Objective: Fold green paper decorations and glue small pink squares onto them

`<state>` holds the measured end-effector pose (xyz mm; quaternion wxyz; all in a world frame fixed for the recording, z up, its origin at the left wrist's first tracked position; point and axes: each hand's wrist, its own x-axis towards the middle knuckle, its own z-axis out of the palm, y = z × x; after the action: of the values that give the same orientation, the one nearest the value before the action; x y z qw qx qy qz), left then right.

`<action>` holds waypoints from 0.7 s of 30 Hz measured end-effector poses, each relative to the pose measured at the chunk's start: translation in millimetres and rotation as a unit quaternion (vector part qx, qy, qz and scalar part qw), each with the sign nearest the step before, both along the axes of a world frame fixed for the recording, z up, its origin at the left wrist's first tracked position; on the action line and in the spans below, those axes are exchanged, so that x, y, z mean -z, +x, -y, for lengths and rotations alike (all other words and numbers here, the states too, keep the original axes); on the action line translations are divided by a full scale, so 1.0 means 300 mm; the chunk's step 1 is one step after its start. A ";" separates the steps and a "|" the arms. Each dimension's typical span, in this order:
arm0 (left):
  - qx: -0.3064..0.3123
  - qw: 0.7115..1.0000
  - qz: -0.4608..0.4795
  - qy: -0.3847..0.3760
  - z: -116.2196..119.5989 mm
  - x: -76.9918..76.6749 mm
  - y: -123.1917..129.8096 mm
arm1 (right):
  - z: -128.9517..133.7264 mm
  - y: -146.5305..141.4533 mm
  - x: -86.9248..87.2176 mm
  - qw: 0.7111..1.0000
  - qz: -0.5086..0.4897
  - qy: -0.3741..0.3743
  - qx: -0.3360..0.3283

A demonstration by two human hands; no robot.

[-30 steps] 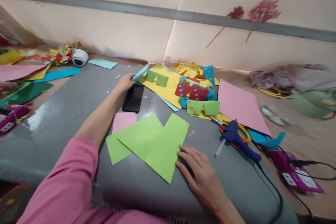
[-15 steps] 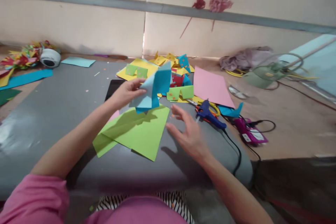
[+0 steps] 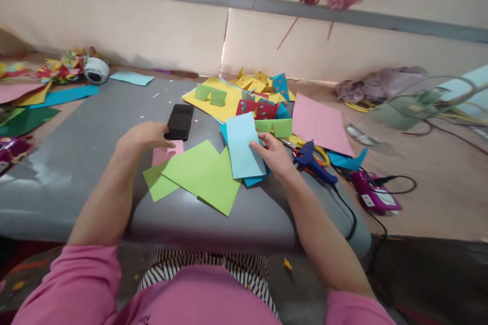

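Note:
My right hand (image 3: 275, 155) pinches the right edge of a light blue sheet of paper (image 3: 244, 150), thumb on its face. Darker blue paper (image 3: 254, 181) shows behind and below that sheet. At the left, my left hand (image 3: 147, 137) reaches over a small pink piece of paper (image 3: 162, 156), its fingers apart beside the lower left corner of a black phone (image 3: 180, 121). It holds nothing that I can see. Between the hands, green sheets of paper (image 3: 202, 172) lie overlapping on the grey table cover (image 3: 95, 167).
Paper glasses shapes, one green (image 3: 210, 95), lie at the back with yellow sheets. To the right are a pink sheet (image 3: 320, 124), a blue glue gun (image 3: 314, 162) with its cord, scissors (image 3: 323, 155) and a purple power strip (image 3: 375, 193). A white camera-like device (image 3: 96, 70) stands at back left.
The blue paper has passed from my left hand to my right and come down lower. My left hand has moved left to the phone and pink paper. The view has shifted left.

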<state>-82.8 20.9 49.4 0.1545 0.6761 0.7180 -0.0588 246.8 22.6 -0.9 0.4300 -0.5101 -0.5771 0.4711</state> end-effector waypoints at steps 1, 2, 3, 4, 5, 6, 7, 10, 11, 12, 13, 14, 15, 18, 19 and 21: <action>-0.011 1.000 -0.006 -0.019 0.002 -0.002 -0.023 | -0.001 0.003 0.000 1.000 0.006 -0.004 -0.002; -0.021 0.999 -0.012 -0.032 0.004 -0.003 -0.035 | -0.001 0.005 0.001 1.000 0.011 -0.006 -0.003; -0.028 0.999 -0.017 -0.041 0.005 -0.002 -0.038 | 0.000 0.005 0.001 1.000 0.015 -0.007 -0.002; -0.034 0.998 -0.024 -0.046 0.006 0.000 -0.035 | 0.001 0.004 0.001 1.000 0.019 -0.006 0.000; -0.041 0.997 -0.030 -0.051 0.005 0.003 -0.029 | 0.002 0.002 0.001 1.000 0.023 -0.005 0.002; -0.046 0.997 -0.035 -0.054 0.003 0.005 -0.021 | 0.004 0.001 0.001 1.000 0.025 -0.003 0.004; -0.051 0.996 -0.038 -0.059 0.000 0.008 -0.016 | 0.006 0.000 0.001 1.000 0.026 -0.002 0.004; -0.049 0.996 -0.028 -0.075 -0.008 0.010 -0.015 | 0.011 -0.007 -0.003 1.000 0.018 0.001 0.000; -0.043 0.996 -0.017 -0.077 -0.009 0.006 -0.021 | 0.013 -0.010 -0.007 1.000 0.014 0.004 -0.004; -0.036 0.997 -0.002 -0.073 -0.009 0.000 -0.029 | 0.015 -0.014 -0.012 1.000 0.008 0.011 -0.007; -0.029 0.997 0.013 -0.063 -0.006 -0.009 -0.038 | 0.019 -0.018 -0.019 1.000 -0.002 0.021 -0.010; -0.021 0.998 0.025 -0.049 -0.002 -0.020 -0.047 | 0.022 -0.022 -0.027 0.999 -0.020 0.032 -0.012; -0.015 0.999 0.047 -0.024 0.002 -0.032 -0.056 | 0.026 -0.025 -0.036 0.998 -0.041 0.042 -0.014; -0.035 0.961 0.252 0.106 0.015 -0.059 -0.060 | 0.041 -0.032 -0.060 0.994 -0.089 0.062 -0.010; -0.056 0.921 0.356 0.150 0.016 -0.061 -0.050 | 0.047 -0.034 -0.066 0.994 -0.093 0.064 -0.008; -0.098 0.822 0.527 0.191 0.012 -0.050 -0.010 | 0.059 -0.038 -0.072 0.993 -0.096 0.061 -0.004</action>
<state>-85.7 17.2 64.4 0.3823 0.5458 0.5864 0.4605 235.4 4.9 20.8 0.5118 -0.4328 -0.5627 0.4839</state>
